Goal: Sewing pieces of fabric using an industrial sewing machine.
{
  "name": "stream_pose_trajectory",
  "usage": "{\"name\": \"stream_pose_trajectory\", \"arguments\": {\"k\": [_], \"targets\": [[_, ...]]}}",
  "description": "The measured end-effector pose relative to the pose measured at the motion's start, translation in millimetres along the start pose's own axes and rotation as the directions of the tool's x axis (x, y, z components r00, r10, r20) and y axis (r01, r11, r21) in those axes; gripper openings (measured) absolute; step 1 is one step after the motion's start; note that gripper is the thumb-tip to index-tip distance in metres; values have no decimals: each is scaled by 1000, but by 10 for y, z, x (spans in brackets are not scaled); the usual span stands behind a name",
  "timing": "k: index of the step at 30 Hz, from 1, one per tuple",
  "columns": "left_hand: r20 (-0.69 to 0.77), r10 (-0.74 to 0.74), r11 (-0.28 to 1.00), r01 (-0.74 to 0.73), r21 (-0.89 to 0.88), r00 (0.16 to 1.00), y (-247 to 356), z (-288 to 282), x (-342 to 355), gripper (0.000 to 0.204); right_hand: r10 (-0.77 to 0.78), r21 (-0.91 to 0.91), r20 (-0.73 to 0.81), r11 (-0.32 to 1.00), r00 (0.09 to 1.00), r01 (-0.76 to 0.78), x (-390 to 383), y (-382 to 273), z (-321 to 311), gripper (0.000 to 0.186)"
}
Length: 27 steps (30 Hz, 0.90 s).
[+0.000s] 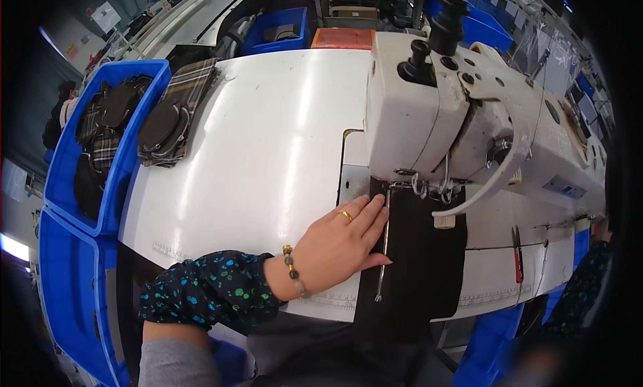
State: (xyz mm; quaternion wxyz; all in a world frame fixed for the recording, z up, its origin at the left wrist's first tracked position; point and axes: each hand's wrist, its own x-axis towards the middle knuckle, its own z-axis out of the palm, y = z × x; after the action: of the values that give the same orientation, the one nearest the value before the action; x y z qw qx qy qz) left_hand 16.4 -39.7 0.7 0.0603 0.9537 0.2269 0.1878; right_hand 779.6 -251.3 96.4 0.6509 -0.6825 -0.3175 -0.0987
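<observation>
My left hand [341,243] lies flat with fingers together on the left edge of a black fabric piece [422,260], beside a metal zipper [384,246] that runs up to the needle area. The fabric sits under the head of a white sewing machine [429,112] on a white table [261,152]. A ring and a bead bracelet are on this hand, and the sleeve is dark with green dots. Only the sleeve of my right arm [589,273] shows at the far right edge; the right hand itself is hidden behind the machine's end.
A blue bin [144,75] at the left holds dark and plaid fabric pieces, and a stack of them [175,115] rests on the table's left edge. More blue bins stand at the left and far back. Red-handled snips [517,253] lie to the right of the fabric.
</observation>
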Motion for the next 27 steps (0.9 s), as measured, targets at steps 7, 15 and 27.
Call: {"name": "stream_pose_trajectory", "arguments": {"k": [7, 15, 27], "targets": [[-54, -42, 999, 42, 5, 998, -3, 23, 4, 70, -60, -14, 82, 998, 995, 62, -22, 520, -315, 52], [-90, -94, 994, 88, -63, 992, -32, 115, -54, 74, 152, -45, 169, 988, 974, -146, 595, -421, 17, 59], [-79, -63, 995, 56, -88, 995, -38, 198, -44, 75, 102, -106, -2, 989, 995, -101, -682, -816, 565, 55]]}}
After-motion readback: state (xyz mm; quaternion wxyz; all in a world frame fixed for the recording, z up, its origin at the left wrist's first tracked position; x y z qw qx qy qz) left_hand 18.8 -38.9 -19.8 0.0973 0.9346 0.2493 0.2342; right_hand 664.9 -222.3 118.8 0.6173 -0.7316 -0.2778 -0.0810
